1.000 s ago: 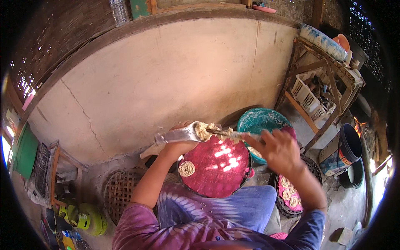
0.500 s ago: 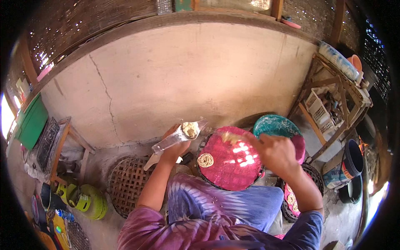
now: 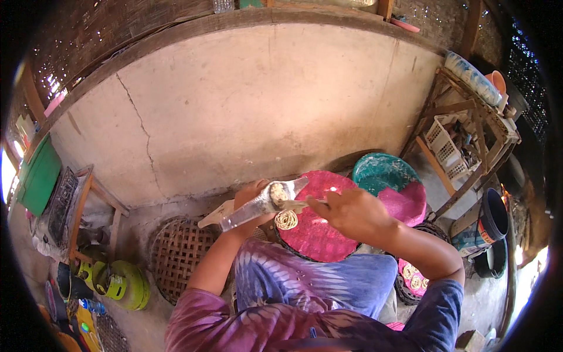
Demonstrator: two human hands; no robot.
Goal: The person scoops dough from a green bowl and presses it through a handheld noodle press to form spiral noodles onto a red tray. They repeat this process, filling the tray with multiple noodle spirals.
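My left hand (image 3: 251, 192) grips a dough press from behind, its fingers partly hidden. The press (image 3: 249, 212) has a long metal plate and a pale wooden handle, and a lump of cream dough (image 3: 278, 192) fills its round opening. My right hand (image 3: 355, 214) is closed on a wooden stick (image 3: 296, 205), whose tip reaches the opening beside the dough. Below the press, a round coil of dough strands (image 3: 286, 220) lies at the left edge of a round tray covered in pink cloth (image 3: 322, 240).
Behind the tray stands a teal basin (image 3: 381, 167) with pink cloth over its rim. More dough coils (image 3: 413, 276) lie on a tray at right. At left are a woven basket (image 3: 179, 258) and a green gas cylinder (image 3: 129, 284). A plastered wall (image 3: 264, 105) rises in front.
My right hand has moved left from over the tray, bringing the stick to the press opening. The press has shifted slightly right and down.
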